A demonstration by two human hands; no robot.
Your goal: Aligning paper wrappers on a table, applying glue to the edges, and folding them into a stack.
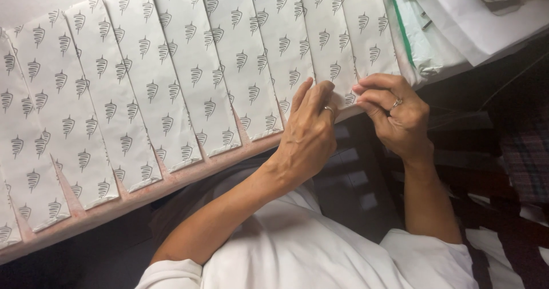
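Both hands pinching the near bottom edge of one white patterned paper bag: left hand flat-fingered on it, right hand clenched on its corner. Long axis running away across the pinkish bench.

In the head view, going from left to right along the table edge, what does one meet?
Row of printed white paper bags → left hand → right hand → stack of white and green papers.
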